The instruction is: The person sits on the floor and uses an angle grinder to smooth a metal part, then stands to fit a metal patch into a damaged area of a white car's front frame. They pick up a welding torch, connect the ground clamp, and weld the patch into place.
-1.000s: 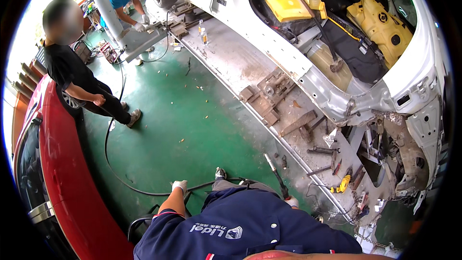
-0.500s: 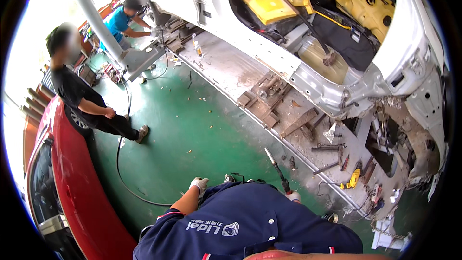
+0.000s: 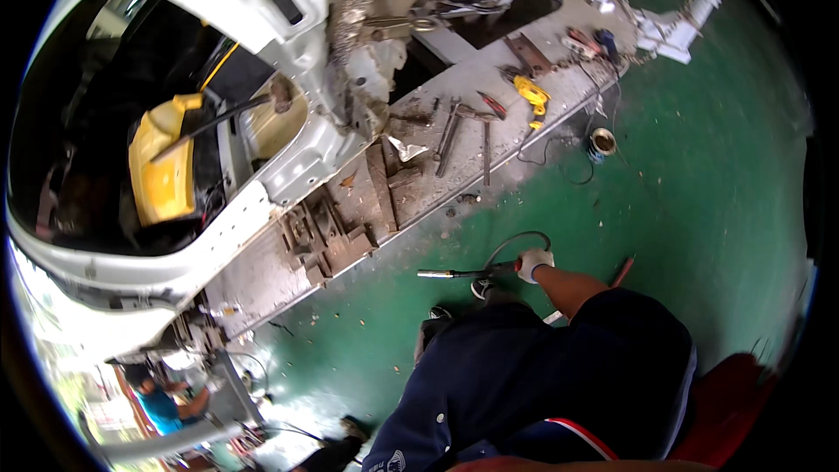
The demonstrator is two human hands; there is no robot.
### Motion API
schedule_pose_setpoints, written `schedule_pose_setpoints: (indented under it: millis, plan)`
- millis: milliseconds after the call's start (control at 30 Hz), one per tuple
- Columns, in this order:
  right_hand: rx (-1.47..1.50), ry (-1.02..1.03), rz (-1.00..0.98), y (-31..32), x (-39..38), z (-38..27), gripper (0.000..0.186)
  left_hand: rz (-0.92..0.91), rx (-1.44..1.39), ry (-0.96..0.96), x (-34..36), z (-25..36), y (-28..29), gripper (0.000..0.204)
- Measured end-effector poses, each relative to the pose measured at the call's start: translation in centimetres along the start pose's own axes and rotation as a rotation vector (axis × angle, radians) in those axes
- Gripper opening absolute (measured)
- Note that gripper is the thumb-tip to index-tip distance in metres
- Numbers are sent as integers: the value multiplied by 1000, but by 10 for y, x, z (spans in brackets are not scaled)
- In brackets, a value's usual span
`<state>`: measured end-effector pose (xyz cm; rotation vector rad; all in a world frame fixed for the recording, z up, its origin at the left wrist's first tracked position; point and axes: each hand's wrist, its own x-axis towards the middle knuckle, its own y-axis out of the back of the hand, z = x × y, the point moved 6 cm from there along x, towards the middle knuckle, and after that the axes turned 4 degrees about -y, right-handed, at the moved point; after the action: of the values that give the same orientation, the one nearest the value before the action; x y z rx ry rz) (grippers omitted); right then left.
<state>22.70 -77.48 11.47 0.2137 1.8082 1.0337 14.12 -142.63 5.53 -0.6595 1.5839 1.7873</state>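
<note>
My right hand (image 3: 535, 264), in a whitish work glove, is closed around the handle of a welding torch (image 3: 463, 274). The torch lies level across the view, with its pale metal nozzle pointing left. A dark cable loops up behind the hand. Below the torch are my shoes (image 3: 480, 288) on the green floor. My left hand does not show; the dark blue shirt fills the lower part of the view.
A stripped white car body (image 3: 297, 170) stands on a grey platform (image 3: 419, 197) holding a yellow drill (image 3: 530, 98), red-handled pliers (image 3: 492, 105), a hammer (image 3: 486, 144) and metal blocks. A can (image 3: 601, 142) sits on the floor. A person in blue (image 3: 162, 406) works at lower left.
The view has swung to the right, carrying the car body to the left. My right hand still grips the torch, now showing more fully. My left hand has gone out of view.
</note>
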Motion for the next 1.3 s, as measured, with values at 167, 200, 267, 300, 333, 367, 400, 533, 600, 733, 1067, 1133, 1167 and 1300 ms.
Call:
schedule_pose_setpoints:
  millis: [167, 200, 267, 300, 333, 367, 400, 533, 600, 733, 1067, 1133, 1167, 1300]
  plan:
    - [156, -156, -4, -19, -37, 13, 31, -22, 283, -312, 55, 11, 63, 35]
    - [172, -202, 16, -21, -44, 18, 33, -26, 336, -410, 72, 23, 88, 35]
    - [257, -246, 62, -33, -62, 21, 36, -115, -564, -157, 96, 27, 136, 26]
    - [302, -285, 52, -37, -70, 19, 38, -134, -947, 6, 105, 31, 158, 21]
    - [334, -285, 85, -45, -79, 15, 38, -204, -1203, 174, 116, 35, 182, 15]
    - [359, -288, 126, -53, -85, 14, 38, -119, -1137, 142, 120, 61, 215, 16]
    - [393, -285, 163, -60, -90, 10, 39, -25, -1064, 109, 122, 89, 254, 17]
    - [456, -358, 188, -88, -111, -6, 40, 384, -800, -538, 159, 189, 452, 22]
    - [493, -399, 191, -108, -115, 0, 39, 670, -536, -716, 107, 302, 552, 20]
    - [482, -434, 122, -121, -111, 9, 42, 1177, -396, -1055, -76, 460, 709, 47]
    - [425, -510, -47, -111, -38, 113, 34, 1608, 736, -1531, -265, 750, 814, 48]
    - [415, -509, -39, -99, -23, 129, 32, 1417, 299, -1665, -249, 753, 803, 42]
    - [405, -501, -41, -94, -15, 133, 31, 1345, 102, -1684, -246, 750, 797, 41]
    - [404, -455, -60, -79, 20, 143, 29, 1560, 519, -1703, -248, 744, 793, 45]
